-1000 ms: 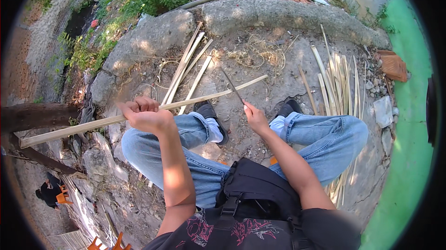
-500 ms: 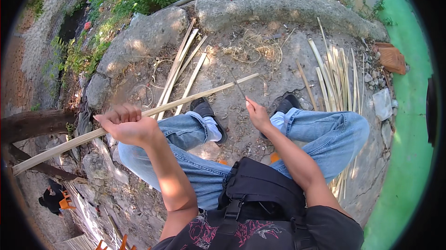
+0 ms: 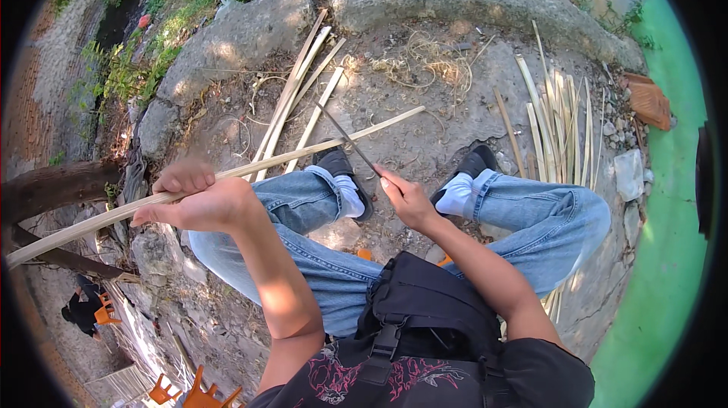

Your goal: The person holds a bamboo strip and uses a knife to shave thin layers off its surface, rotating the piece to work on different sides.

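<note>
A long pale strip of split bamboo or wood (image 3: 274, 161) slants across in front of me, from the lower left up to the middle. My left hand (image 3: 216, 203), palm turned up, is closed round it, with the fingers slightly blurred. My right hand (image 3: 409, 202) grips a thin, dark knife (image 3: 362, 156) by its near end. Its narrow blade points up and left and crosses over the strip near the strip's far part. Whether the edge touches the strip I cannot tell.
Several pale strips (image 3: 292, 105) lie beyond my left foot, and a larger bundle (image 3: 561, 116) by my right knee. Curly shavings (image 3: 425, 67) litter the ground before a stone kerb (image 3: 470, 2). A brick (image 3: 647, 101) sits at the right; a wooden beam (image 3: 61, 189) at the left.
The knife has swung up and left, so its blade now crosses the strip. The strip and my left hand have shifted slightly left, and the left fingers have moved.
</note>
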Tool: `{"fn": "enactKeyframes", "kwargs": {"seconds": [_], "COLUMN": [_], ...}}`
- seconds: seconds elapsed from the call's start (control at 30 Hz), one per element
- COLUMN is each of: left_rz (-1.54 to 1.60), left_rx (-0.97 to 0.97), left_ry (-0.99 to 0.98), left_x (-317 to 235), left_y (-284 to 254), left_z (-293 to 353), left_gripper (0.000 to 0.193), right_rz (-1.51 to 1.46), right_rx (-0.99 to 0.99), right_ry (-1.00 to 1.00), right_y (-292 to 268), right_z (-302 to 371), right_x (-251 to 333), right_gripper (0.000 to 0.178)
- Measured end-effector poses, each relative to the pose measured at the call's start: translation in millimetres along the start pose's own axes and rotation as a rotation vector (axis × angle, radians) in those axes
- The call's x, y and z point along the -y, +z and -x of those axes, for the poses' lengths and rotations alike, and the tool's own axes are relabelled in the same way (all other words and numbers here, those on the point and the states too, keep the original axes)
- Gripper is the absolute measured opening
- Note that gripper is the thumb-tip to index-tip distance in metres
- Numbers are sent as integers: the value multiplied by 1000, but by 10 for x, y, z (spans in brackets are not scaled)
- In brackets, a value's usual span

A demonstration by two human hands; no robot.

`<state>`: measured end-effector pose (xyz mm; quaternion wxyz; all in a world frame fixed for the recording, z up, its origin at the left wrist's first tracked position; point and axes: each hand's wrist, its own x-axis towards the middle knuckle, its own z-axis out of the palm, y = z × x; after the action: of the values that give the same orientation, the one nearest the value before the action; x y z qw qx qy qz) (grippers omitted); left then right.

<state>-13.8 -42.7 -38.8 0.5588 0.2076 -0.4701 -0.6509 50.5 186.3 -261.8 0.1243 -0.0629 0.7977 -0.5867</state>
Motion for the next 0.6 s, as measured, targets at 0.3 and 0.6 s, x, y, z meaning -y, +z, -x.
{"fn": "enactKeyframes", "kwargs": {"seconds": [0.3,0.6], "left_rz": [52,128], "left_rx": [42,56], "left_ry": [34,13], "left_x": [-4,16], "left_y": [43,-89], "left_z": [-23,-103], "left_gripper": [61,64], "right_rz": [3,225], "right_rx": [54,-214], "right_ry": [236,389], "right_y": [-172,-448], "right_z": [-133,-244], "right_x": [-54,-1300], "right_gripper": [39,40]}}
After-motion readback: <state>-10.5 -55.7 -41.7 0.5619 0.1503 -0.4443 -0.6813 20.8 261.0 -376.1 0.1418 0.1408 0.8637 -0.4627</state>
